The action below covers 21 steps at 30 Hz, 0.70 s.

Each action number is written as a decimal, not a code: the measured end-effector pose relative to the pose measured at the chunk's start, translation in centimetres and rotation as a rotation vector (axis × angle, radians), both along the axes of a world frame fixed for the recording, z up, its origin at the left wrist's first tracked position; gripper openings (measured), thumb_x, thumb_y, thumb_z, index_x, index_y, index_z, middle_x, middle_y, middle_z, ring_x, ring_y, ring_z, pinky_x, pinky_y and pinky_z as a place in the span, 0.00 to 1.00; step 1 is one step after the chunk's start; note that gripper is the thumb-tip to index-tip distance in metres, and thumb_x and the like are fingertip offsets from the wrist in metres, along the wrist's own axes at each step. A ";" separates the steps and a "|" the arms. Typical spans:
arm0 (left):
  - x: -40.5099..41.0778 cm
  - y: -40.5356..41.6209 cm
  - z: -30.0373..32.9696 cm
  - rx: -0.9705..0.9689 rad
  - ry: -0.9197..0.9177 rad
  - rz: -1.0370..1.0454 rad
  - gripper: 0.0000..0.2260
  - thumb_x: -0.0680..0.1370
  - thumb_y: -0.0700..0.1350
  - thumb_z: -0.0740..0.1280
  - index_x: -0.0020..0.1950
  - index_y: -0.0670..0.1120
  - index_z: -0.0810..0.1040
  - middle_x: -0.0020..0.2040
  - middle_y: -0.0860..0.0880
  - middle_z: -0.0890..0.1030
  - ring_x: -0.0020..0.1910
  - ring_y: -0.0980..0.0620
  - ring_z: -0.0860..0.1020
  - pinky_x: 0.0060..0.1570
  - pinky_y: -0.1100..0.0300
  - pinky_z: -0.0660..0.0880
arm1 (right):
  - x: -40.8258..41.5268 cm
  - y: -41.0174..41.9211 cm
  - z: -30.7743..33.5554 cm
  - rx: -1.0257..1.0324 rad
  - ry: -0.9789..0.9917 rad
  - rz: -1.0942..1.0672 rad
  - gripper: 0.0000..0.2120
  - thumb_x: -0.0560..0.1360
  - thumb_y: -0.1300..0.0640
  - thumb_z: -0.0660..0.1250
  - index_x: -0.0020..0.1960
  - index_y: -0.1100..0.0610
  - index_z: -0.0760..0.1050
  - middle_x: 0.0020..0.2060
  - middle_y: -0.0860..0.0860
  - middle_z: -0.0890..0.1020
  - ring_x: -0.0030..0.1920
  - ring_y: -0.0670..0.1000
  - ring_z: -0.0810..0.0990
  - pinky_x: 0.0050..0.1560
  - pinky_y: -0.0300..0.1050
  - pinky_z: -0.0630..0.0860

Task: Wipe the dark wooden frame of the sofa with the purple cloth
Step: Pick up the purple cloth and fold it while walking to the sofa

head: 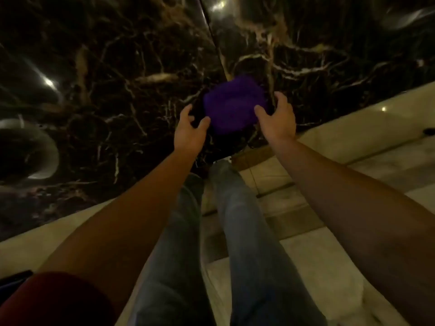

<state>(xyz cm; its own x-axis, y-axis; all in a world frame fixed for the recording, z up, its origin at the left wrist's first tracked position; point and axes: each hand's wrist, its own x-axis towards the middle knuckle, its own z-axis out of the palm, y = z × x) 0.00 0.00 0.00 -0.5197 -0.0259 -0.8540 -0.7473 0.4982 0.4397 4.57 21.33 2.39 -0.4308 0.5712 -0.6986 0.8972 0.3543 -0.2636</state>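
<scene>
A bunched purple cloth [231,104] hangs between my two hands over a dark veined marble surface [106,78]. My left hand [191,128] curls around the cloth's shadowed left edge, thumb against the fabric. On the right edge, my right hand [277,116] pinches the cloth, with the thumb in front and the fingers behind. The cloth's lower part fades into shadow. No sofa or dark wooden frame shows in this view.
A seam [211,36] runs through the dark glossy marble, which reflects lights. Pale stone floor tiles [317,267] lie below and to the right. My legs in blue jeans [244,243] stand at the bottom centre. A red sleeve [54,300] is at the lower left.
</scene>
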 end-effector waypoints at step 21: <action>0.9 7.5 16.0 0.334 -0.288 -0.012 0.19 0.72 0.45 0.70 0.63 0.52 0.76 0.60 0.49 0.81 0.59 0.46 0.81 0.50 0.49 0.84 | 3.8 -1.2 12.1 -0.430 0.398 -0.460 0.08 0.76 0.52 0.72 0.54 0.43 0.78 0.51 0.46 0.83 0.51 0.46 0.82 0.47 0.45 0.77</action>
<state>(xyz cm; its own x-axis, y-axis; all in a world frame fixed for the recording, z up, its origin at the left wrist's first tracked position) 0.90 7.49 15.95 -0.2582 0.2804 -0.9245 -0.8580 0.3733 0.3529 8.42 20.11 14.49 -0.4814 0.4664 -0.7421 0.7377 -0.2415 -0.6304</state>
